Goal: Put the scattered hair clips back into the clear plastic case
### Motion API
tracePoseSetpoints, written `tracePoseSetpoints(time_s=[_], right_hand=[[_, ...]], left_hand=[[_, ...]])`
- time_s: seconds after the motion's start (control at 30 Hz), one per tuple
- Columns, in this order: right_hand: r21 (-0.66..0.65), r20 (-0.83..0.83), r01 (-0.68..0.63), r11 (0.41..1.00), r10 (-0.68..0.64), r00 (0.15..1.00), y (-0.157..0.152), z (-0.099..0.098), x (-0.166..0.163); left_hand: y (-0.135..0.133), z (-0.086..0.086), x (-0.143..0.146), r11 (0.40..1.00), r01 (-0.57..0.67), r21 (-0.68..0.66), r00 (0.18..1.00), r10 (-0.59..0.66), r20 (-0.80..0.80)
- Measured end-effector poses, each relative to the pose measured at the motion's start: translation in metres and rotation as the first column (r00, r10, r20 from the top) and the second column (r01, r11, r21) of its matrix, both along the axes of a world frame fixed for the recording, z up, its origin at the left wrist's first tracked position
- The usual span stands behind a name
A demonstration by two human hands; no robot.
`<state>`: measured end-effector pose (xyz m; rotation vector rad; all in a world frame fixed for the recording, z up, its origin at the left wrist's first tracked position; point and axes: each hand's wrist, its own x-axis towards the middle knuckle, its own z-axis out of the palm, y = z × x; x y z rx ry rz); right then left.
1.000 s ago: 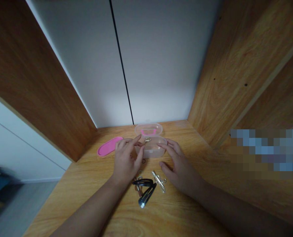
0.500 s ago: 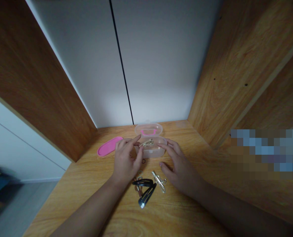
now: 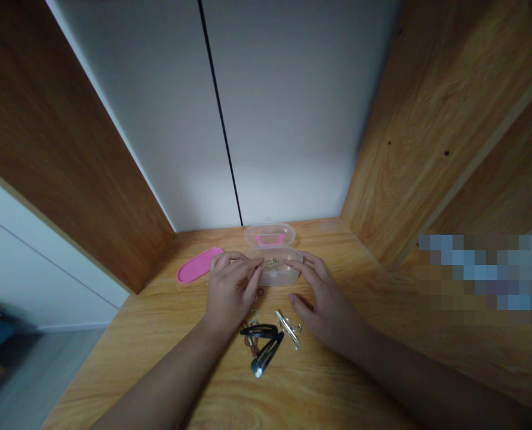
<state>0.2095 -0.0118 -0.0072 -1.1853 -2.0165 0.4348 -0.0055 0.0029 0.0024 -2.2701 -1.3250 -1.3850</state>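
My left hand [image 3: 234, 279] is closed, pinching a thin gold hair clip [image 3: 271, 263] between thumb and index finger. The clip is low over the clear plastic box [image 3: 280, 278], its far end inside the walls. At the box's right side my right hand [image 3: 322, 292] has its fingers spread, the fingertips at the rim and the thumb apart from it. Between my forearms lie two black snap hair clips [image 3: 267, 355], a silver hair clip [image 3: 289, 329] and some brown hair ties [image 3: 250, 341], partly covered by the black clips.
The box's clear lid [image 3: 270, 234] with a pink handle lies tipped back behind it. A pink oval tray [image 3: 197, 266] rests left of the box. Wooden panels [image 3: 409, 149] stand on both sides, and a white panel [image 3: 288, 131] closes the back of the wooden surface [image 3: 337, 394].
My left fingers have lowered the gold hair clip deeper into the box, the index finger coming down toward the thumb. My right hand has stayed in place.
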Motion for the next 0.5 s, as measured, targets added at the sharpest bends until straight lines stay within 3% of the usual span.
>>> tracePoseSetpoints(time_s=[0.5], right_hand=[[-0.006,0.014,-0.002,1.000,0.002,1.000,0.0003,-0.0011,0.0001]], left_hand=[[-0.0015,-0.0001,0.0015,0.998,0.018,-0.066,1.000,-0.018,-0.013]])
